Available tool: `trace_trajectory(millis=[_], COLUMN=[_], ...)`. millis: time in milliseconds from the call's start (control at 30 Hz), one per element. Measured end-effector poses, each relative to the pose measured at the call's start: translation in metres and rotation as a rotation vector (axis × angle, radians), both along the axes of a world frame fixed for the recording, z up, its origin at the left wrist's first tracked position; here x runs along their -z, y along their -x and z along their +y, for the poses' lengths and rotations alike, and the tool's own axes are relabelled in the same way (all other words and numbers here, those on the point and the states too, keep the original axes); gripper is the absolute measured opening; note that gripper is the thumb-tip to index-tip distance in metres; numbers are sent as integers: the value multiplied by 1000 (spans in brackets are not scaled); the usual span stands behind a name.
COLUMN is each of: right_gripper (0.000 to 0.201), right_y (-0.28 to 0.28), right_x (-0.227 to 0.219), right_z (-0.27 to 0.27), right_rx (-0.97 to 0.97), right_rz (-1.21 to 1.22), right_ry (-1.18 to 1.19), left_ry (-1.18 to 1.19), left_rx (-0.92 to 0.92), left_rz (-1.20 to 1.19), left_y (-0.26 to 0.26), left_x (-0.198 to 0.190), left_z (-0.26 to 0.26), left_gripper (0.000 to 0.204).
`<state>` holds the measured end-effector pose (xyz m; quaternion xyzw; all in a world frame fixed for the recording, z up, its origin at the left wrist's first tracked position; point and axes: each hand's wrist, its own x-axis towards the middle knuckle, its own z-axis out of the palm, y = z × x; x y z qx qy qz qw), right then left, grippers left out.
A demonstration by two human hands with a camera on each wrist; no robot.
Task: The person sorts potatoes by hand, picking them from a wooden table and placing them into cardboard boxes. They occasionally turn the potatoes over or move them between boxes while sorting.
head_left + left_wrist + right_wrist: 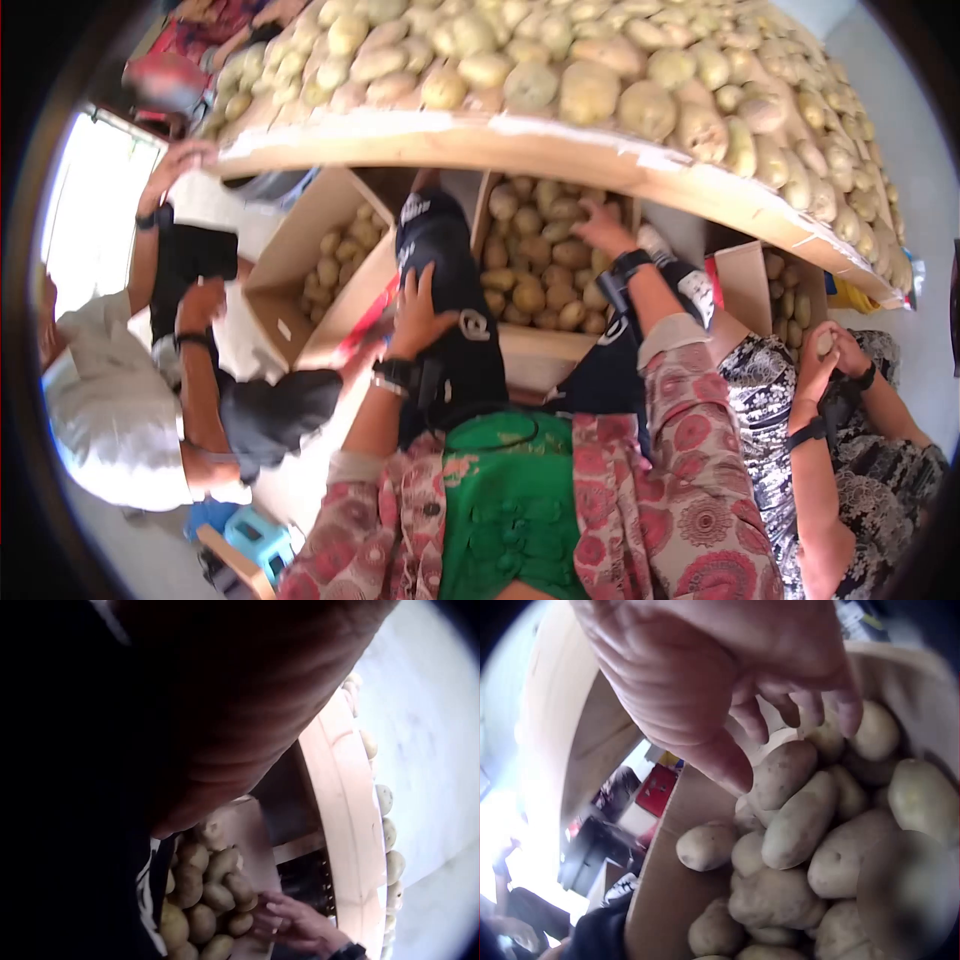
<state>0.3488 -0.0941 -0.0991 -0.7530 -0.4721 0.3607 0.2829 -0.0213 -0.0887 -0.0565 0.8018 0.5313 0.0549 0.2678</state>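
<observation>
Apparently reached into the box (pixel 666 889) for a potato (pixel 801 819) with right hand (pixel 727 682), fingers apart, as on left hand (pixel 416 320); next, likely needed to grip one.

Bright opening (pixel 100 210): white daylight glares at the left of the head view.
Wooden board (pixel 480 145): bowed by wide-lens distortion inside dark, rounded corners.
Pale wall (pixel 442 735): bright at right in the left wrist view; left half near-black.
Potatoes (pixel 780 900): softly lit, right wrist view; lower right blurred.
</observation>
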Motion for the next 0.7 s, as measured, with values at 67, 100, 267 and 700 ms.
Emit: trace_trajectory(millis=[67,100,267,700], right_gripper=[62,63,59,49], right_y=[3,-1,13,43], right_x=[23,24,40,-54], right_z=[20,38,56,2], right_rx=[-130,-145,-290,-368], right_rz=[-303,-348,-606,-50], right_ry=[-56,-47,57,-18], left_ry=[75,98,118,122], left_rx=[-20,-20,-2,1], left_rz=[138,185,234,206], left_y=[-12,-20,-26,-32], left_x=[-10,-17,-22,-16], left_z=[-3,-4,4,21], left_gripper=[106,110,113,116])
